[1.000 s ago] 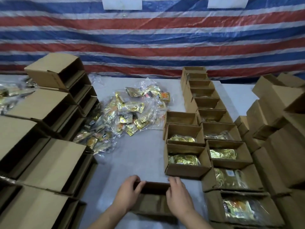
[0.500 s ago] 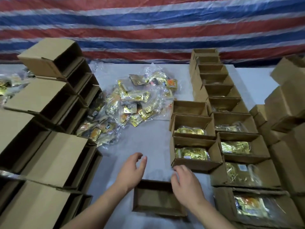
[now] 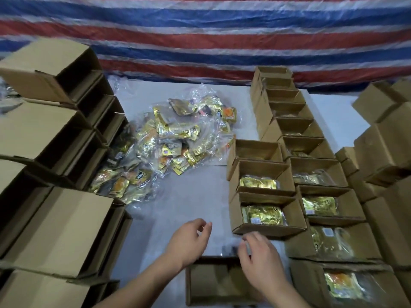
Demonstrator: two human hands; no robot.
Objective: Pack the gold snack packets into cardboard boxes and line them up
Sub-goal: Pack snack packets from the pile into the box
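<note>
A: Striped tarp point(image 3: 200, 36) hanging behind, grey bench point(image 3: 189, 196) taking up the middle. Where are the gold snack packets sitting?

B: Loose pile of packets point(image 3: 169, 141) lying mid-bench in crinkled clear wrap, touching the left stacks of boxes point(image 3: 51, 134). More already sitting inside boxes on the right.

A: Handling?

B: Judging light, soft, foil-slick (wrap probably sliding under a flat press). Pinching a packet by a sealed edge or corner is looking safest; squeezing the middle could be crushing the snack.

A: Containers?

B: Near row: nearest filled box point(image 3: 264, 215) holding a gold packet lying flat, the one behind point(image 3: 260, 181) also holding one, the third point(image 3: 253, 150) looking empty as far as I'm seeing. Right-hand row point(image 3: 320, 174) running toward the tarp, near ones showing packets, far ones too dark to tell. Empty box point(image 3: 213, 281) sitting open-topped at the bottom edge, just before the filled row.

A: Hands?

B: Left hand point(image 3: 189, 238) hovering over bare bench, fingers loosely curled and apart, gripping nothing. Right hand point(image 3: 260, 261) hanging over the empty box's far right corner, fingers bent downward; whether they're touching the rim or the clear wrap point(image 3: 229, 250) beside them, cannot tell (blurred).
</note>
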